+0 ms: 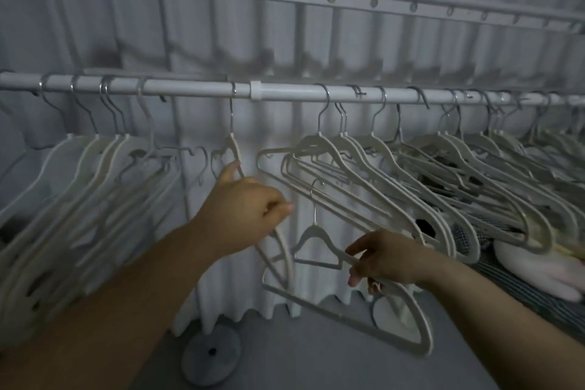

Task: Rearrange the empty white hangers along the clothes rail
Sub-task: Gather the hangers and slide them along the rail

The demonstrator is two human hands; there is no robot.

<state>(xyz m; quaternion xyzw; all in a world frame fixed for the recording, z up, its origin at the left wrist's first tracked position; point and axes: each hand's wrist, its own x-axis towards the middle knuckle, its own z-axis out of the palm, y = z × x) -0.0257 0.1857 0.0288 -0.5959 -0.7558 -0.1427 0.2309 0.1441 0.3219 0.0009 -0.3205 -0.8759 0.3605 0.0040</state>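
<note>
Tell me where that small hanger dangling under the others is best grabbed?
Probably at its neck, just under the metal hook, coming from the front. The small hanger hangs upright facing us, its hook seemingly caught on another hanger's bar, so it must lift off. The right hand pinches its arm; the left hand grips a rail hanger.

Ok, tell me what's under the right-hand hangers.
Beneath the hangers, checked cloth and a pale bundle show; the hangers cover whatever else lies there.
</note>
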